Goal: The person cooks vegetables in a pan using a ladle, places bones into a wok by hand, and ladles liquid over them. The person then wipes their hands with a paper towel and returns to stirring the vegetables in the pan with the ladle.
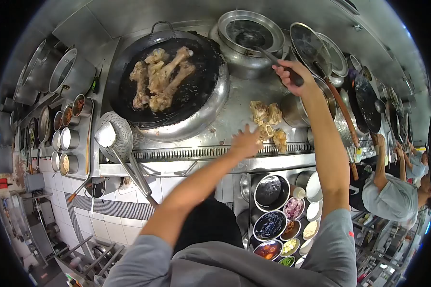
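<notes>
A: Beginning near, what is at the lower right of the frame?

B: Bowls [288, 195] of cut food. Above and left of them, near the middle, is the left hand [245, 143]. Its fingers are spread apart, and it seems to hold nothing. Whether it touches the bones [275, 114], one cannot tell.

A: Where are these bones?

B: On the steel counter [234, 95], right of the middle, four pieces close together, just beside this hand.

A: How would they handle?

B: Probably stiff inside and rather heavy for their size. The outer meat looks soft and moist, so it may slip or tear.

A: Where to take hold, then?

B: Around the thick body of each piece, with fingers on two opposite sides. A pinch on loose meat would be less safe.

A: And the right hand [292, 76]?

B: It is higher, right of the middle, closed around the dark handle of a tool [298, 80]. The grey shaft points toward the pot [239, 64] at the top; its far end is not clear.

A: What is at the upper left?

B: The wok [117, 95], with long bones [160, 98] in it. These look heavier and wet; the knobby ends would likely give the better grip.
</notes>
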A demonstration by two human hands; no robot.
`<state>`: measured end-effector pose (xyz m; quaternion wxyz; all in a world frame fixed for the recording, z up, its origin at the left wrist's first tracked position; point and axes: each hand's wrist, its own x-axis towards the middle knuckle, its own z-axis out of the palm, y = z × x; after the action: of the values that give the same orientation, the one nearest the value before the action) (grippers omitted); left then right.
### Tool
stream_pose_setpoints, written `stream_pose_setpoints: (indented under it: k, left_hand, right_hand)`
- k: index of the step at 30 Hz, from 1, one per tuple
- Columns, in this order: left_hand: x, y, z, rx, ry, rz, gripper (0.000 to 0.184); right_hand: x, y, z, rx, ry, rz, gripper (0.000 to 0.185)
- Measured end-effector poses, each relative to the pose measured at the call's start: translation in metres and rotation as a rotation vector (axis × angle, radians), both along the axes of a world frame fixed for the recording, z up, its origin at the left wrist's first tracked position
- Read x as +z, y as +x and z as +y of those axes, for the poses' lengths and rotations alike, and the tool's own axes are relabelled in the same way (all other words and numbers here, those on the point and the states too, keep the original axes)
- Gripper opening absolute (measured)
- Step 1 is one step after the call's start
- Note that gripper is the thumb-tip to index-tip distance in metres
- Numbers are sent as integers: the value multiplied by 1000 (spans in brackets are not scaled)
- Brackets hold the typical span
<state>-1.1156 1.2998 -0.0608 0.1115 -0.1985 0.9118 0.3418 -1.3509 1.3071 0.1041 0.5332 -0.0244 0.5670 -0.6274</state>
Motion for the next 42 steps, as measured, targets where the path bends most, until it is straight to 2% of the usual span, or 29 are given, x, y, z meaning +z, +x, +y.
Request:
stream_pose_setpoints:
  k: [1,3,6,8,9,11,13,16,18,20,21,22,24,26,28,29,30,31,32,33,34,35,36,37,38,39,40,41,42]
  left_hand:
    - [-19,-4,16,13,64,-48,72]
    - [-39,-13,32,78,105,-115,73]
    - [-71,-21,28,110,124,-36,74]
    - [-72,-18,21,173,299,-46,72]
    - [-63,-14,14,195,293,-45,72]
    - [-15,0,-12,219,504,54,75]
    - [32,12,-38,314,667,242,76]
    - [98,29,-99,417,824,524,73]
    - [140,44,-149,572,540,707,66]
    - [145,47,-210,718,137,652,63]
    - [147,52,-238,735,48,588,66]
    - [174,78,-244,555,-213,502,70]
    - [139,66,-299,773,-277,395,65]
    - [125,70,-315,712,-475,200,59]
    - [81,65,-351,554,-616,167,51]
    - [67,62,-362,562,-614,208,48]
    - [61,63,-364,490,-780,155,46]
    - [89,76,-347,482,-678,104,40]
    - [77,78,-363,434,-633,112,40]
    - [45,82,-384,355,-700,177,34]
    - [24,79,-403,469,-584,163,35]
    - [23,85,-410,355,-603,129,34]
    - [55,91,-395,358,-500,105,36]
    - [75,93,-387,355,-574,88,39]
    - [81,93,-382,350,-643,72,41]
    - [53,87,-400,436,-747,251,40]
    - [87,89,-364,464,-655,470,38]
    - [106,83,-344,508,-522,481,38]
    - [123,77,-321,452,-585,526,38]
  right_hand:
    - [0,-1,2,-48,-115,-210,20]
    - [7,2,9,-25,-177,-222,24]
    - [24,16,29,-6,-221,-214,29]
    - [48,32,38,-38,-153,-169,30]
    - [62,41,39,-80,-93,-159,31]
    - [74,48,51,-7,-143,-98,31]
    - [98,65,52,-40,-38,-98,29]
    - [119,88,60,-17,-56,-9,34]
    - [119,81,62,104,-58,-102,34]
    - [125,98,53,142,-38,-20,33]
    - [123,100,48,149,-25,17,33]
    - [123,105,41,165,-30,17,33]
    - [121,120,27,272,-2,9,33]
    - [116,134,6,334,11,21,32]
    - [109,151,-11,418,53,84,30]
    - [105,163,-24,447,73,137,28]
    - [102,177,-31,450,87,219,24]
    - [96,189,-37,455,104,302,20]
    - [81,193,-44,505,97,477,19]
    - [68,195,-46,560,94,651,18]
    - [65,197,-44,527,117,654,18]
    - [63,201,-43,549,150,789,20]
    - [62,202,-41,575,185,919,22]
    - [63,200,-36,550,204,914,22]
    - [63,197,-28,500,202,1167,25]
    - [64,193,-19,450,213,1420,28]
    - [67,188,-10,413,186,1408,31]
    - [71,179,-1,395,244,1395,31]
    - [74,169,7,361,268,1454,31]
